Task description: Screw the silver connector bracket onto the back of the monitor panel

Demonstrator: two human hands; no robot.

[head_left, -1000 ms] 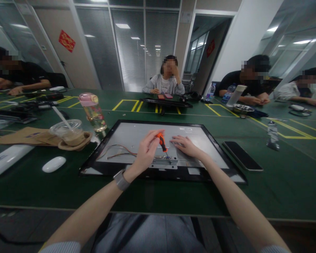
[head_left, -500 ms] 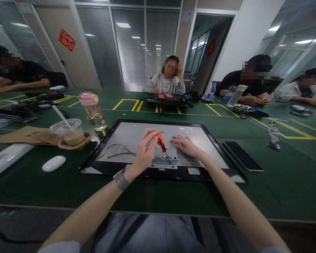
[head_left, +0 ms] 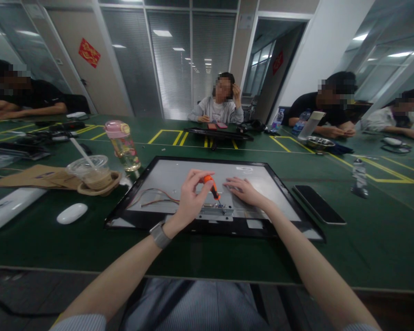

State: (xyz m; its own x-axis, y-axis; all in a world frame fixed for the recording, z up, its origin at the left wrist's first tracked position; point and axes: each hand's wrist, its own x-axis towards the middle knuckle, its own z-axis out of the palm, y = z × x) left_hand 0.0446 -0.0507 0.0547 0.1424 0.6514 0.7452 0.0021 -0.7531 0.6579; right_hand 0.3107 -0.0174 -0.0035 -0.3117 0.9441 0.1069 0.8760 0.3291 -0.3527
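My left hand (head_left: 192, 195) is closed around the top of an orange and black screwdriver (head_left: 212, 187). The screwdriver tilts, and its tip meets a metal bracket (head_left: 216, 212) with connectors near the front edge of a flat display panel (head_left: 165, 172). The panel lies on the table, grey backed with a black frame. My right hand (head_left: 244, 191) rests flat on the panel's grey back, right of the screwdriver, fingers spread and holding nothing. Thin brown wires (head_left: 158, 201) run across the panel to the left of my left hand.
To the left are a white mouse (head_left: 72, 213), a plastic cup (head_left: 91, 172) in a cardboard holder and a pink-lidded bottle (head_left: 123, 147). A black phone (head_left: 319, 204) lies to the right. Another dark panel (head_left: 219, 134) sits farther back. Several people sit around the green table (head_left: 376, 239).
The fingers of my left hand have shifted slightly on the screwdriver's handle, showing more of its orange top. My right hand stays where it was.
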